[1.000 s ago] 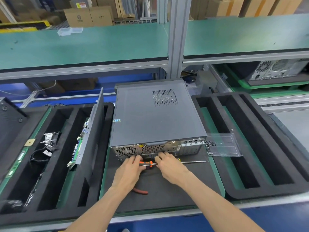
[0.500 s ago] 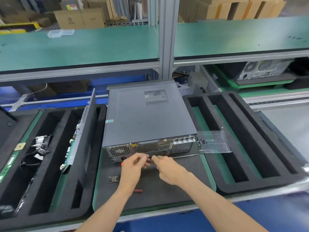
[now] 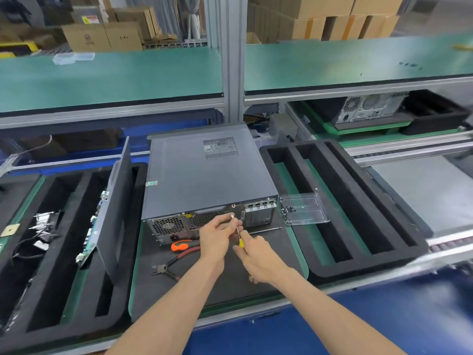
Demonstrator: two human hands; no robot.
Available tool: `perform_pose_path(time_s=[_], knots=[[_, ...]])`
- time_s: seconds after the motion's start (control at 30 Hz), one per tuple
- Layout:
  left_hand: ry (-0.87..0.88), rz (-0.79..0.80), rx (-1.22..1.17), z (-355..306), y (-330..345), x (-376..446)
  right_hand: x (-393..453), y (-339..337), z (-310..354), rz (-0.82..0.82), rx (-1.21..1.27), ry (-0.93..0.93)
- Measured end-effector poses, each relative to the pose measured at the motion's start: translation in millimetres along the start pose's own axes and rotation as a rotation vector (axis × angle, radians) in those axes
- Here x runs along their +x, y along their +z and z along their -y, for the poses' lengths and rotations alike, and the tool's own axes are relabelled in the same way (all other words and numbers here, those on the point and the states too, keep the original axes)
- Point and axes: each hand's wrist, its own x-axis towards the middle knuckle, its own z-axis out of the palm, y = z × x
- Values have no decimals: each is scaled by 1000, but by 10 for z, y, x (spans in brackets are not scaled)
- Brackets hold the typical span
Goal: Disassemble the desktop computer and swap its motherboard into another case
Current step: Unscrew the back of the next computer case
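We see the grey computer case lying flat on a dark mat on the counter, its back side toward us. Our right hand grips a small screwdriver by its yellow handle — the tip points up at the back of the case. Our left hand pinches the metal shaft near the tip. Just in front of the case lie red-handled pliers and an orange tool. Right of the case sits a clear tray with small screws.

Green-topped shelf, stacked cardboard boxes
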Motion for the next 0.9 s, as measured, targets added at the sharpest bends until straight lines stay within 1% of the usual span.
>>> perform_pose_path(time_s=[0.1,0.17,0.27,0.33,0.47,0.5,0.63,0.9], knots=[[-44,31,-107,-63,185,-50,-81,-3,-7,-84,122,77],[-91,47,-182,-115,299,-81,-105,-24,11,-140,246,119],[-172,72,-222,-196,459,-104,-138,-99,19,-229,353,155],[-223,92,-236,-250,573,-98,-161,-177,-2,-272,355,186],[-278,118,-217,-327,821,-63,-169,-355,-105,-310,160,269],[-280,115,-188,-332,873,-52,-165,-400,-128,-318,159,280],[-285,106,-118,-315,992,12,-136,-517,-205,-340,334,268],[-292,88,-165,-238,1002,102,-112,-553,-167,-378,365,292]])
